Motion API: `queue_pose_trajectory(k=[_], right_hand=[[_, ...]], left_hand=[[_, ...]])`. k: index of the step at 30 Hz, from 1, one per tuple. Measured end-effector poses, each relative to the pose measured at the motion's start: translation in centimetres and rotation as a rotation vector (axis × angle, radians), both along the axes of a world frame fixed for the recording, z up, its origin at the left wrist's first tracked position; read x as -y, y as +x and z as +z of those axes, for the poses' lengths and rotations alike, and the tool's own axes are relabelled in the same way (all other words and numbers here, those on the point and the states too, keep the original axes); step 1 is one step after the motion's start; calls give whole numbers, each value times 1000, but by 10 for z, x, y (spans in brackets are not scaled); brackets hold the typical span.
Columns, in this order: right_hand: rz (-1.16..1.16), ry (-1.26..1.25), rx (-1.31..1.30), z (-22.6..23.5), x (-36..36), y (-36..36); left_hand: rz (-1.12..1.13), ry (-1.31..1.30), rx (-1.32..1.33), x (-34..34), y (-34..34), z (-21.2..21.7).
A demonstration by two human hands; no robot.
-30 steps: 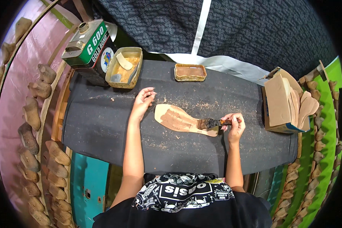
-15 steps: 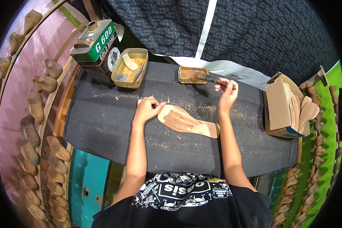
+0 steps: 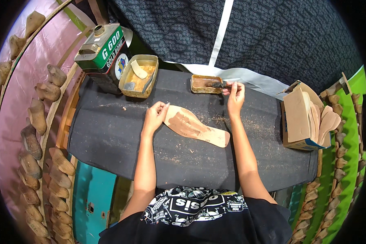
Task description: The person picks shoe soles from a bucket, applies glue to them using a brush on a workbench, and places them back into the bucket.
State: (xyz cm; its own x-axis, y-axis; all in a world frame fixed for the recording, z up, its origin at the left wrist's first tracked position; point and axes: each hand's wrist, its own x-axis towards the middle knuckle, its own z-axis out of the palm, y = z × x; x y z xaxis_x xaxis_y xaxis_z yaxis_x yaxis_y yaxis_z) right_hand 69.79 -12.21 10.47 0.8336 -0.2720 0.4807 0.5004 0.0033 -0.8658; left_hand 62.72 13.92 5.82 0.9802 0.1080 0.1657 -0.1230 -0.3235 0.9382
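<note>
A tan insole (image 3: 191, 126) lies in the middle of the dark-clothed table, its upper face partly covered with a brown smear. My left hand (image 3: 154, 117) pinches its wide end at the left edge. Farther back, my right hand (image 3: 235, 97) grips a dark-bristled brush (image 3: 220, 85) by its handle. The brush's bristles dip into a small shallow tray (image 3: 196, 88) of brownish stuff, probably glue. Most of the brush handle is hidden by my fingers.
A yellowish tub (image 3: 124, 86) with scraps and a green-and-black metal can (image 3: 103, 57) stand back left. At right, a cardboard box (image 3: 290, 122) holds several insoles. Wooden shoe lasts (image 3: 38, 114) line racks on both sides. Crumbs litter the black cloth (image 3: 110, 142).
My right hand has moved slightly left, taking the brush farther into the tray. The insole has shifted a little left and its wide end has come up with my left hand.
</note>
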Motion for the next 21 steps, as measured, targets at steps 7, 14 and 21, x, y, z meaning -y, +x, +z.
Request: queue_pose_trajectory(k=[7, 14, 21], right_hand=[[-35, 107, 123, 16, 3, -24], [-34, 197, 94, 13, 18, -57], [4, 358, -57, 1, 6, -109]], left_hand=[[28, -307, 138, -2, 12, -13], [-121, -657, 8, 4, 8, 3], [-129, -834, -101, 5, 2, 8]])
